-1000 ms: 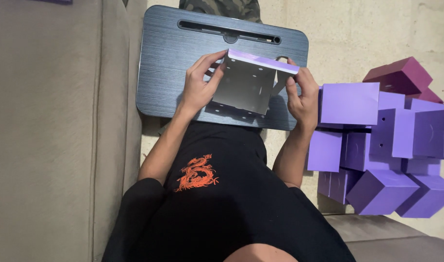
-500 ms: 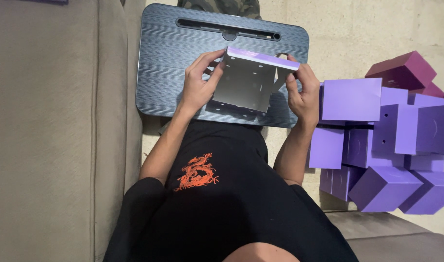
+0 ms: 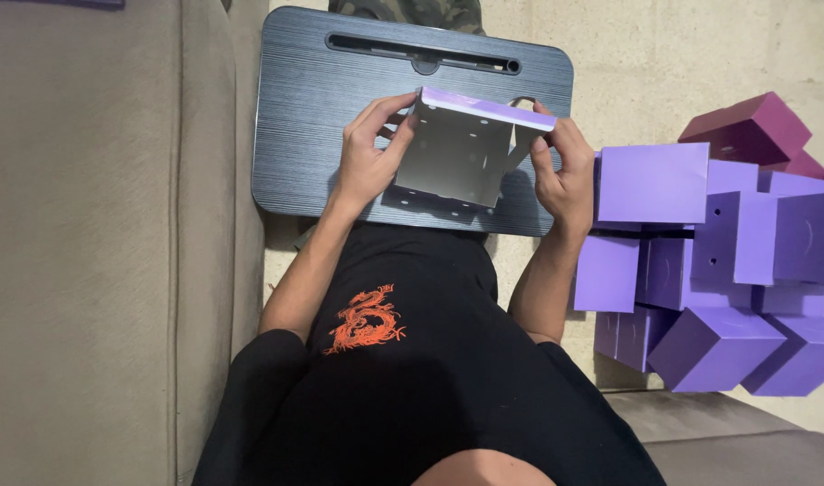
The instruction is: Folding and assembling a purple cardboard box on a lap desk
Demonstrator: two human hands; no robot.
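— Two hands were on one item, correct?

— Correct. Item one: a half-folded cardboard box [image 3: 457,157], purple outside, plain grey inside, its open inner face turned toward the camera. It was held just above the near edge of the dark lap desk [image 3: 313,126]. Small round holes dotted its grey panels.

— State of each hand?

— Left hand [image 3: 369,162]: grasping the box's left side, fingers curled over the upper left corner, thumb against the grey panel. Right hand [image 3: 565,175]: grasping the right side, fingertips pinched on a grey flap under the purple top edge.

— The lap desk itself?

— Rectangular, rounded corners, brushed dark grey-blue finish, a long slot along its far edge. It sat across the person's lap, above the black shirt [image 3: 412,378], which carried a small orange dragon emblem [image 3: 367,319].

— Other packages?

— Several finished purple boxes [image 3: 700,270] were heaped right of the lap desk, just beside the right hand: cube-like, lilac to violet, tilted at differing angles. One darker magenta box [image 3: 745,126] topped the pile at its far side. Exact count: cannot tell, since some overlapped.

— Surroundings?

— Beige sofa cushion [image 3: 79,243] left of the lap desk; pale tan floor [image 3: 664,63] right of it, behind the pile.
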